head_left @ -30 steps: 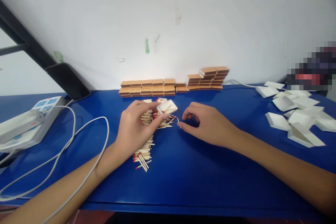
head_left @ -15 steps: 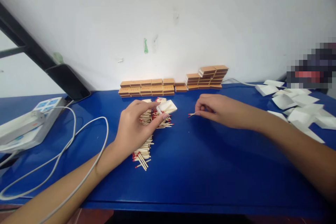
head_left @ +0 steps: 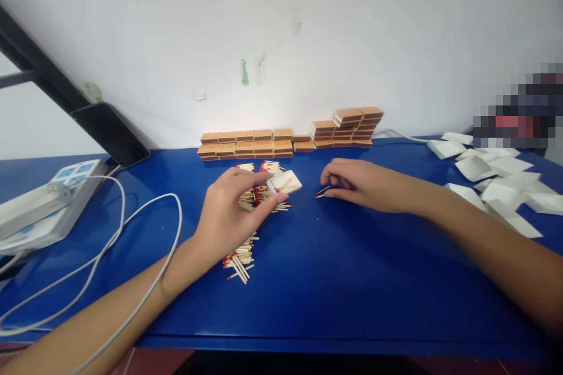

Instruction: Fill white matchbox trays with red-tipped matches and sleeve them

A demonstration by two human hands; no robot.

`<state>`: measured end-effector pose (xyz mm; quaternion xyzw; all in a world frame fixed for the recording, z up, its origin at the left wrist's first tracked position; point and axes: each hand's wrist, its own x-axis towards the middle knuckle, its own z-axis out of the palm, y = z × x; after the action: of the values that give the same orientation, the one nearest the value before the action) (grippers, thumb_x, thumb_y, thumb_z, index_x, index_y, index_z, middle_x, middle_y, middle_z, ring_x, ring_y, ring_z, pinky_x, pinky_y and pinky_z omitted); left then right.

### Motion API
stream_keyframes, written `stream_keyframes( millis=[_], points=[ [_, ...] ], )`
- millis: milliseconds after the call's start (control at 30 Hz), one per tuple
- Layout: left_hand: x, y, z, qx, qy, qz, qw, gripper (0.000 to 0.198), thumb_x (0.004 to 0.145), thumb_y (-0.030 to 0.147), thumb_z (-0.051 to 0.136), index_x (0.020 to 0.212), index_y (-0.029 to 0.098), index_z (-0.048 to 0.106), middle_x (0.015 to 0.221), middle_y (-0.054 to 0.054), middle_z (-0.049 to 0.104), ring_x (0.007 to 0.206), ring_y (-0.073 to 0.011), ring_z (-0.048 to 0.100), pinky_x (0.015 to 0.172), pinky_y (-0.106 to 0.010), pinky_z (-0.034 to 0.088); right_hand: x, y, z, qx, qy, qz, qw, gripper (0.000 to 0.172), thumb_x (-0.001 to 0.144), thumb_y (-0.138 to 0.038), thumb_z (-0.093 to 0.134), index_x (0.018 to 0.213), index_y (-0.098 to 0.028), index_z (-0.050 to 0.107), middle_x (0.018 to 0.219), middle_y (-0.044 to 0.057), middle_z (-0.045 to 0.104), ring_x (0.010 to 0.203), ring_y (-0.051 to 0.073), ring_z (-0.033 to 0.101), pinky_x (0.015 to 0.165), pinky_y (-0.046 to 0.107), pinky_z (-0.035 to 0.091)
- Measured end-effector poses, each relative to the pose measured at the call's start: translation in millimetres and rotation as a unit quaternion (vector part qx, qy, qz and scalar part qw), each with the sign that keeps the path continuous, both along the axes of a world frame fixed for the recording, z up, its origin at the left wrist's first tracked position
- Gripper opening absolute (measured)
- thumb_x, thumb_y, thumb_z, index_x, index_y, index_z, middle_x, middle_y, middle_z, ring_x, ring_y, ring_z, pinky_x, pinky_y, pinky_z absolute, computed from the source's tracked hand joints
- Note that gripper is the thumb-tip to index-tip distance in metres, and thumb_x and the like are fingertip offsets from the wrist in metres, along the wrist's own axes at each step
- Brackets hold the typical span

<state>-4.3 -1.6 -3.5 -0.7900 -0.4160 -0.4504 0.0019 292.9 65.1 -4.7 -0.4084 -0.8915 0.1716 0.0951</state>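
Observation:
My left hand [head_left: 231, 202] grips a white matchbox tray [head_left: 288, 181] between thumb and fingers. The tray is tilted and a few matchsticks lie in it. Below and behind this hand are heaps of red-headed matches [head_left: 240, 266], partly covered by the hand. To the right, my right hand [head_left: 352, 184] is low over the blue table, thumb and index finger parted. A couple of matches [head_left: 322, 194] lie between these fingertips, heads pointing left; whether the thumb touches them is hard to tell.
Brown matchboxes stand along the wall in a low row [head_left: 246, 143] and a taller stack [head_left: 347, 129]. White paper trays [head_left: 505, 173] are heaped at the right. At the left are a power strip [head_left: 57, 217], a white cable [head_left: 178, 217] and a dark phone-like slab [head_left: 112, 132].
My right thumb and index finger have parted around the matches they were pinching. My left hand has shifted the tray slightly right and down.

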Motion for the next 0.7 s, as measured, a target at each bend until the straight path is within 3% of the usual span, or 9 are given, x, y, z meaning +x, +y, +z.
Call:
stream_keyframes(
  millis=[300,500,700],
  points=[
    [-4.9,3.5,-3.2,-0.012,0.008,-0.006,1.0,0.029,0.089,0.039,0.084,0.107,0.018,0.08,0.095,-0.006,0.079,0.087,-0.0219,0.072,0.08,-0.035,0.058,-1.0,-3.6,2.5,0.003,0.011,-0.008,1.0,0.024,0.104,-0.038,0.048,0.093,-0.022,0.062,0.1,0.007,0.066,0.086,0.022,0.062,0.075,0.035,0.046],
    [-4.3,4.2,-7.5,-0.016,0.054,-0.044,0.997,0.035,0.086,0.042,0.086,0.11,0.016,0.08,0.096,-0.009,0.078,0.088,-0.0235,0.072,0.08,-0.037,0.058,-28.0,-36.6,21.8,0.089,0.14,-0.004,0.986,0.019,0.106,-0.036,0.052,0.096,-0.023,0.063,0.095,0.003,0.065,0.081,0.018,0.06,0.072,0.031,0.045],
    [2.6,-2.9,-6.7,0.031,0.063,-0.096,0.993,0.039,0.085,0.042,0.087,0.111,0.014,0.08,0.098,-0.011,0.078,0.092,-0.023,0.073,0.081,-0.034,0.059,-50.7,-59.0,12.5,0.144,0.107,0.025,0.984,0.014,0.106,-0.02,0.05,0.097,-0.02,0.061,0.096,0.004,0.063,0.079,0.018,0.062,0.072,0.031,0.047]
  ],
)
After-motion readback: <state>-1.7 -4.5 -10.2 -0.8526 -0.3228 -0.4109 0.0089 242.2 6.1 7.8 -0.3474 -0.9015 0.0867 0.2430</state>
